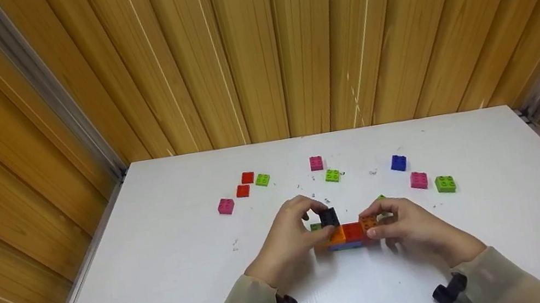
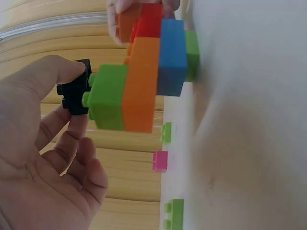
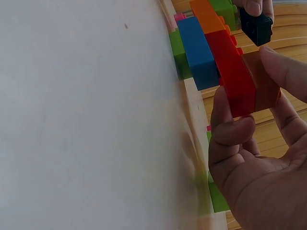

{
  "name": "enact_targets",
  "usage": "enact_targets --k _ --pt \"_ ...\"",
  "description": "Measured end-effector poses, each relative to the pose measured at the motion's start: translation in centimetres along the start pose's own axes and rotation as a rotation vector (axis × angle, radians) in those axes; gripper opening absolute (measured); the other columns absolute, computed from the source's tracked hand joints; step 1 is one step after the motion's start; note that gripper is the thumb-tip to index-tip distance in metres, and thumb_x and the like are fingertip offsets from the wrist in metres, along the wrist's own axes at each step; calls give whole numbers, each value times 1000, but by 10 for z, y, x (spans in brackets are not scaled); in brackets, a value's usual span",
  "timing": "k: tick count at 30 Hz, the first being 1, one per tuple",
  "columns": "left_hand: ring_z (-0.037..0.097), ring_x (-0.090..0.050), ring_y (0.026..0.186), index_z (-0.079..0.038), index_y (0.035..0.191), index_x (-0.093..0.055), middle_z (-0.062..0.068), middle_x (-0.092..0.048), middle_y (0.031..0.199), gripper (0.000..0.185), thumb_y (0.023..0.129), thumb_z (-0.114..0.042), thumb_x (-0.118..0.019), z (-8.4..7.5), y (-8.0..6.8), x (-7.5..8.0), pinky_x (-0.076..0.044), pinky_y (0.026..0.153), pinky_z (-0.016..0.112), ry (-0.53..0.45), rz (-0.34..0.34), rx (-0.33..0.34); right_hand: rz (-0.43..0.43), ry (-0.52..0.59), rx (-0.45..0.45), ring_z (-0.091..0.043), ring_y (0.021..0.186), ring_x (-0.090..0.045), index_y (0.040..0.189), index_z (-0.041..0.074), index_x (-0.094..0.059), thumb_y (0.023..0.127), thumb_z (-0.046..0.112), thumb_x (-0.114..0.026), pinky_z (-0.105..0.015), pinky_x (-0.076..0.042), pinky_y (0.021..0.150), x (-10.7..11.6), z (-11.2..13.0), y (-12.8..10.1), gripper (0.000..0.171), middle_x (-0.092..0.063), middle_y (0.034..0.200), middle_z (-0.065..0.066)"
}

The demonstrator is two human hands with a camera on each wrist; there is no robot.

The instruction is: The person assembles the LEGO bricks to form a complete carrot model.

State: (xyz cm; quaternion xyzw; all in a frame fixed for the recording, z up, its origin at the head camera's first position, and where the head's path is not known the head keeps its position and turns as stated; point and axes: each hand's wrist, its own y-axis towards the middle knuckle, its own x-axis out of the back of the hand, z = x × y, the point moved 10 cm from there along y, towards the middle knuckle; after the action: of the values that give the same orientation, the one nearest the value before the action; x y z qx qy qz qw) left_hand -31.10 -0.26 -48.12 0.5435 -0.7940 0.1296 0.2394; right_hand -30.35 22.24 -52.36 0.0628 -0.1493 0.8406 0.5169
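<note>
Left hand (image 1: 285,240) pinches a black brick (image 1: 329,217) between thumb and fingertips, above the stacked brick assembly (image 1: 351,234) at table (image 1: 160,282) centre. Right hand (image 1: 411,226) pinches the assembly's orange end brick (image 1: 369,223).

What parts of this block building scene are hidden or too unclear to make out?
- Head view: base of the stacked plastic brick tower, hidden by both hands.
- Left wrist view: black plastic brick, partly covered by left fingers.
- Right wrist view: white table blurred; lower green bricks smeared.
</note>
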Motion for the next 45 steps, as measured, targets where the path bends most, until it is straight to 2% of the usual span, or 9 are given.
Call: enact_targets --k 5,11,14,20,24,30,35,42,45 --pt "22 -58 137 -34 121 -80 -17 -72 126 27 97 -30 -92 2 1 -10 -54 124 45 -5 35 24 2 4 17 -16 77 -69 143 -4 -68 100 15 -86 -28 -60 67 1 2 0 49 -71 127 -8" --pt "16 -61 130 -26 122 -82 -14 -76 125 28 96 -26 -92 -2 2 -15 -54 120 40 78 48 -51 2 -5 65 -15 75 -67 139 -8 -69 99 12 -86 -27 -58 64 1 6 1 48 -70 121 -5" --pt "16 -62 128 -27 122 -82 -14 -76 124 28 96 -28 -93 -1 3 -17 -54 119 40 92 60 -59 0 -3 66 -14 77 -68 139 -8 -68 99 13 -86 -27 -58 65 2 7 0 49 -71 123 -4" --pt "14 -60 126 -32 122 -81 -16 -74 125 31 94 -37 -94 7 5 -22 -54 120 44 59 88 -3 -12 -10 44 -15 81 -69 140 -6 -69 99 14 -86 -27 -59 68 3 6 -1 49 -71 124 -6" --pt "13 -62 127 -32 121 -78 -14 -74 128 30 97 -43 -91 8 4 -25 -51 124 48 38 87 7 -14 -14 40 -16 82 -69 140 -4 -70 99 15 -86 -27 -59 69 4 5 -1 48 -71 123 -6" --pt "14 -65 124 -30 113 -70 -8 -74 133 24 100 -39 -88 10 1 -30 -51 123 51 -5 92 35 -6 2 25 -16 80 -68 141 -3 -70 100 15 -86 -27 -59 68 3 2 0 48 -70 123 -5" --pt "16 -64 127 -31 108 -69 -8 -74 136 23 99 -38 -89 12 1 -31 -49 126 56 -26 96 79 -7 20 6 -15 79 -67 141 -3 -69 99 15 -87 -27 -59 67 4 1 0 48 -68 126 -4" --pt "16 -63 118 -28 107 -74 -7 -76 126 19 97 -32 -90 12 3 -31 -49 116 50 -66 92 78 2 -14 42 -15 76 -66 138 -4 -70 100 15 -86 -26 -58 65 2 5 0 46 -69 125 -7" --pt "16 -63 119 -30 106 -74 -9 -76 125 17 98 -31 -90 14 2 -31 -48 119 52 -75 103 103 12 -12 38 -15 80 -66 139 -2 -70 101 16 -85 -26 -58 67 0 4 1 45 -69 128 -8"
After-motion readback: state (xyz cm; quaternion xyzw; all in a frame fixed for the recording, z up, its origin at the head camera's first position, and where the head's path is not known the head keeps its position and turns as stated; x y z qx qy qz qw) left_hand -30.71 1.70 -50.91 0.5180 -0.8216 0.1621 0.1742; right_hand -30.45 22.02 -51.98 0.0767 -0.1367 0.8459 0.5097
